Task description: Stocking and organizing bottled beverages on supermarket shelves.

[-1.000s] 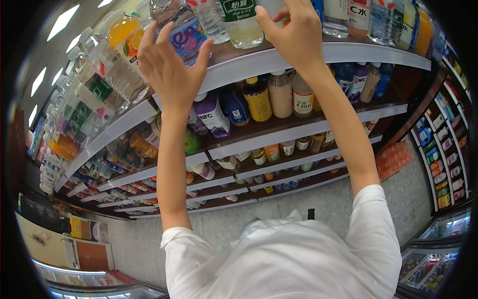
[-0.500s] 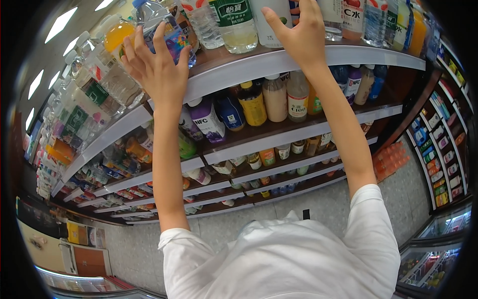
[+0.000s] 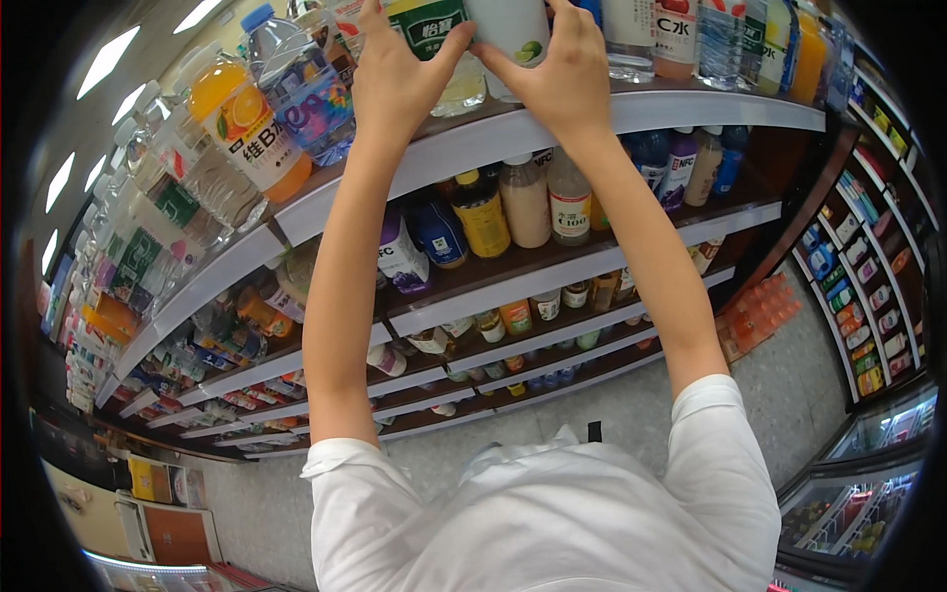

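Note:
My left hand [image 3: 406,84] is at the top shelf's front, fingers and thumb spanning a clear plastic bottle with a green label [image 3: 430,28]. Its thumb reaches across the label's right side. Close beside it, my right hand [image 3: 564,84] curves around a white bottle with a small green fruit picture [image 3: 528,49]. The right thumb lies across that bottle's front, almost meeting the left thumb. Both bottles stand upright in the front row, their tops cut off by the picture's upper edge. Left of my left hand stand a blue-capped clear bottle [image 3: 296,84] and an orange drink bottle [image 3: 247,118].
Front edges of the shelf [image 3: 473,148] carry pale strips. Lower tiers hold more drinks, including a yellow bottle [image 3: 480,217] and a beige bottle [image 3: 525,202]. An orange-red crate [image 3: 760,314] sits on the floor at right, near another stocked rack [image 3: 878,296].
My left hand has moved right, from the blue-capped bottle to the green-labelled one. My right hand has shifted slightly left and down, its thumb now across the white bottle's front.

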Tool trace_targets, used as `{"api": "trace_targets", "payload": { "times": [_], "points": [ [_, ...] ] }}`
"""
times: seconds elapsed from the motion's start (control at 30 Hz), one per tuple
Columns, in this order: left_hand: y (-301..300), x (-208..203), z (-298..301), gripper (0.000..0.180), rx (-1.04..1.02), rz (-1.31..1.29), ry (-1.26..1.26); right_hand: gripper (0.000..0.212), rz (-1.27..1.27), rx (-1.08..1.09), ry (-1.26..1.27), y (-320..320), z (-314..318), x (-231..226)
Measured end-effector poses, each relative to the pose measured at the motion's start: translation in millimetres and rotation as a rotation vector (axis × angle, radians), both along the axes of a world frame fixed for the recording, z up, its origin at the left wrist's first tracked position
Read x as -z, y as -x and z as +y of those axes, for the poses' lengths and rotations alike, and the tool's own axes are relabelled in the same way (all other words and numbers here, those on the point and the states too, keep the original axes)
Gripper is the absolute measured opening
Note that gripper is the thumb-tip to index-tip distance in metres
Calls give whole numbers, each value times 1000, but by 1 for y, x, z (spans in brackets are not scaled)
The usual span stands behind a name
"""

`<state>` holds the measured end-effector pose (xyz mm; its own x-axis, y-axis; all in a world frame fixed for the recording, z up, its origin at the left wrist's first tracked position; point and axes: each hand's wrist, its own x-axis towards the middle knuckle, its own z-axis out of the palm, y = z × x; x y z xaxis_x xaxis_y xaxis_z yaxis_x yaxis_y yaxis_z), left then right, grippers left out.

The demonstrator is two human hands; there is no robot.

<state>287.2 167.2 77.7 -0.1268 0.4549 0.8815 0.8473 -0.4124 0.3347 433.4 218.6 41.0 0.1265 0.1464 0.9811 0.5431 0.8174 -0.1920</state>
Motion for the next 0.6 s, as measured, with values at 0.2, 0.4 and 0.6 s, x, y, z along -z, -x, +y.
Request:
{"api": "trace_targets", "payload": {
  "times": [0.2,0.4,0.6],
  "points": [
    [13,15,7,66,-307,186,-243,73,-6,5,-8,-2,3,2],
    [23,9,-15,54,-765,651,-480,69,-6,60,66,-3,2,3],
    [40,14,-9,37,-637,630,-466,82,-111,249,211,-2,0,7]
  ]
}}
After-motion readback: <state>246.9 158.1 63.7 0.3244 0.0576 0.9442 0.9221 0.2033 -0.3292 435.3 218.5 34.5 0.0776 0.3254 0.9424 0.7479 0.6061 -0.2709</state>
